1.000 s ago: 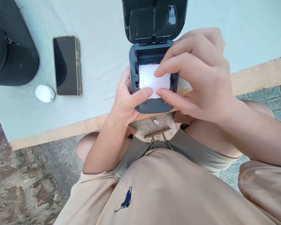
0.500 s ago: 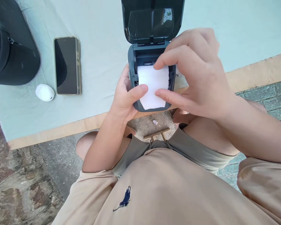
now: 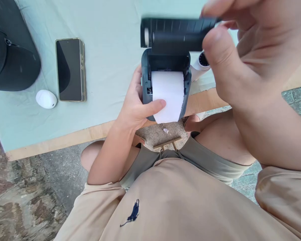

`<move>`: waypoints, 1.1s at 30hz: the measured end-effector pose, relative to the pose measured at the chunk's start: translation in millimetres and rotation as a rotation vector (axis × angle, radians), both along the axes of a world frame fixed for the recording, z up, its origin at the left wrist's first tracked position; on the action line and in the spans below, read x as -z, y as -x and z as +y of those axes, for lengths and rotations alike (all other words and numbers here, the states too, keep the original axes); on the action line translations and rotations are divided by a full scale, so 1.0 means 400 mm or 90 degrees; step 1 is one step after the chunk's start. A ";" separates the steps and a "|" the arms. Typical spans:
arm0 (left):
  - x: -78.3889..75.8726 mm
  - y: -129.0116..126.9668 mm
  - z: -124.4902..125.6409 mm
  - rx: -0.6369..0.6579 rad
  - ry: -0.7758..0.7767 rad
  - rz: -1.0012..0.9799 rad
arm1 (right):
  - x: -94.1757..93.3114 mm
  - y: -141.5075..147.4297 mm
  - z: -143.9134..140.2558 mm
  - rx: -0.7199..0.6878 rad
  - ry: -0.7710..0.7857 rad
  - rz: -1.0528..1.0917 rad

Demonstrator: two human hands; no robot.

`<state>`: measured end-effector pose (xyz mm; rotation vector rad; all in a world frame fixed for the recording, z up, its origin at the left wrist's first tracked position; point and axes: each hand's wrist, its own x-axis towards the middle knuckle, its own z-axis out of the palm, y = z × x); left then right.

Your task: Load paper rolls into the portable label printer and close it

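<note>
A small dark label printer is held at the table's front edge by my left hand. My left thumb presses on the white paper, which lies in the printer and hangs over its front rim. The printer's hinged lid is tilted up partway, its inner side with a black roller facing me. My right hand grips the right end of the lid between thumb and fingers. Behind the printer's right side, partly hidden, stands a white cylindrical object with a dark top.
A phone lies on the pale green tablecloth at the left, beside a white rounded case. A black zippered bag stands at the far left. A scrap of paper is on the ground below the table.
My right hand has left the paper, moved up and right and taken hold of the lid. The lid has swung from fully back to partly lowered. The paper reaches further over the front rim.
</note>
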<state>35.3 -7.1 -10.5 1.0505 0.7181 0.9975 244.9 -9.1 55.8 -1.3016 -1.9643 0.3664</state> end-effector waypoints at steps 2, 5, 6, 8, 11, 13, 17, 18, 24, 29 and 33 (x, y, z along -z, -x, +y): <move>-0.014 -0.004 -0.007 -0.007 0.023 0.010 | 0.004 -0.001 0.000 -0.056 -0.073 -0.003; -0.023 -0.007 -0.013 -0.021 0.038 0.020 | 0.015 -0.004 0.006 -0.110 -0.119 -0.024; -0.024 -0.007 -0.015 -0.024 0.035 0.021 | 0.018 -0.006 0.007 -0.121 -0.117 -0.037; -0.023 -0.006 -0.017 -0.025 0.026 0.020 | 0.024 -0.008 0.009 -0.141 -0.109 -0.059; -0.016 -0.002 -0.016 -0.018 0.017 0.007 | 0.031 -0.012 0.009 -0.156 -0.104 -0.079; -0.008 -0.002 -0.013 -0.010 0.010 -0.009 | 0.034 -0.014 0.008 -0.169 -0.107 -0.082; 0.013 -0.007 -0.001 0.002 0.024 -0.105 | 0.031 -0.010 0.004 -0.183 -0.099 -0.066; 0.017 -0.008 0.002 0.012 0.037 -0.136 | 0.028 -0.007 0.002 -0.184 -0.085 -0.067; 0.008 -0.009 -0.001 0.019 0.080 -0.115 | 0.011 0.006 -0.011 -0.196 0.001 -0.099; -0.006 -0.010 -0.011 0.004 0.095 -0.089 | 0.004 0.006 -0.014 -0.159 0.051 -0.161; -0.011 -0.018 -0.010 0.003 0.087 -0.110 | 0.007 0.001 -0.010 -0.165 0.054 -0.168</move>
